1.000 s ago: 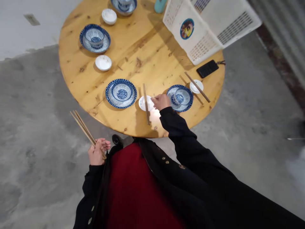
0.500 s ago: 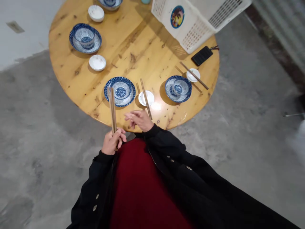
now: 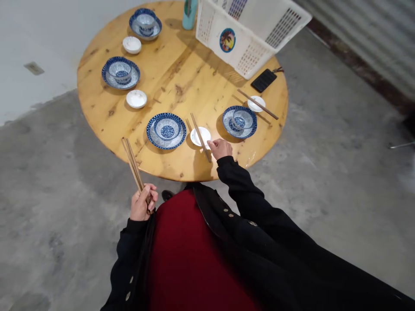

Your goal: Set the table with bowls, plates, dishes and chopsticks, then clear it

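Grey floor is spreading on both sides, with a pale wall rising at the upper left. The round table is filling the upper middle, and on it a white basket is standing at the far right, showing a round picture. Four blue-and-white plates are sitting along the edge: a far plate, a left plate, a near plate and a right plate. Each is carrying a bowl: far bowl, left bowl, near bowl, right bowl. A blue-green bottle is standing just beside the basket.

The left hand is gripping a bundle of chopsticks by the lower end, its fingers pressed around them; they are pointing up past the table's front edge. The right hand is curling at the rim of the near dish; whether it is pinching the rim, I cannot tell.

A black phone is lying near the basket. Two white dishes, one far and one nearer, are resting beside the left plate. The near chopsticks are lying across the near dish, between the near and right plates; other chopsticks are crossing the right dish.
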Action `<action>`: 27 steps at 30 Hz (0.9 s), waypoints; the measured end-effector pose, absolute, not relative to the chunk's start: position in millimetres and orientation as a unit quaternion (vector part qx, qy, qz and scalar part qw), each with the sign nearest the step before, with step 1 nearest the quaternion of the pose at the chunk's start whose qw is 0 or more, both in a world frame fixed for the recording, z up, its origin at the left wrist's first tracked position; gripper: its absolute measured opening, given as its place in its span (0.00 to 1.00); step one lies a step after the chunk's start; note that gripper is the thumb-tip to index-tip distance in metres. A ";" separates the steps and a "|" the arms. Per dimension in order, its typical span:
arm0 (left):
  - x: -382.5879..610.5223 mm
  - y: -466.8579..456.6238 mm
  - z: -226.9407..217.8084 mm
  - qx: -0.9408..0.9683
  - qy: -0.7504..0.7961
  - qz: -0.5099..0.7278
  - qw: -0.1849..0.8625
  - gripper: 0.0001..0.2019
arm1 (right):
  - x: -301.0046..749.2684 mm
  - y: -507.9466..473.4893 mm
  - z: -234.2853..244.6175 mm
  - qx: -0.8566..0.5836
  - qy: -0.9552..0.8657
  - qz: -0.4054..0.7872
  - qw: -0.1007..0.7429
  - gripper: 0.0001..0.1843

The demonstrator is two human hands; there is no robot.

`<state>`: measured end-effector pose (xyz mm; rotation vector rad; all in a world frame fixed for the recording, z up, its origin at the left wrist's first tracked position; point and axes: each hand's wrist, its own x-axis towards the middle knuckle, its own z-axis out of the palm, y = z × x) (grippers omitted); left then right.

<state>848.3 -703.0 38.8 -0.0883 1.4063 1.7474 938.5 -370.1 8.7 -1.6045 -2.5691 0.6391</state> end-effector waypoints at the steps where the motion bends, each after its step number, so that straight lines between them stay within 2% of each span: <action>1: 847.7 -702.9 38.9 -0.032 0.568 0.699 0.433 0.21 | 939.9 -369.8 6.4 -0.521 -0.827 0.209 -0.003 0.20; 4: 846.4 -699.8 40.5 -0.014 0.575 0.690 0.440 0.22 | 939.7 -375.7 1.2 -0.533 -0.810 0.242 -0.037 0.23; 8: 844.5 -696.1 40.6 -0.003 0.573 0.684 0.451 0.22 | 938.2 -383.0 -5.2 -0.533 -0.795 0.287 -0.035 0.23; 13: 841.7 -695.2 39.2 -0.003 0.573 0.683 0.452 0.22 | 937.3 -386.8 -10.3 -0.527 -0.794 0.302 -0.024 0.17; 19: 840.5 -695.6 39.4 -0.006 0.574 0.682 0.453 0.22 | 934.7 -388.8 -6.8 -0.518 -0.809 0.276 -0.018 0.15; 27: 839.6 -695.7 38.6 -0.006 0.581 0.679 0.449 0.21 | 914.7 -374.2 -1.4 -0.522 -0.833 0.183 -0.007 0.21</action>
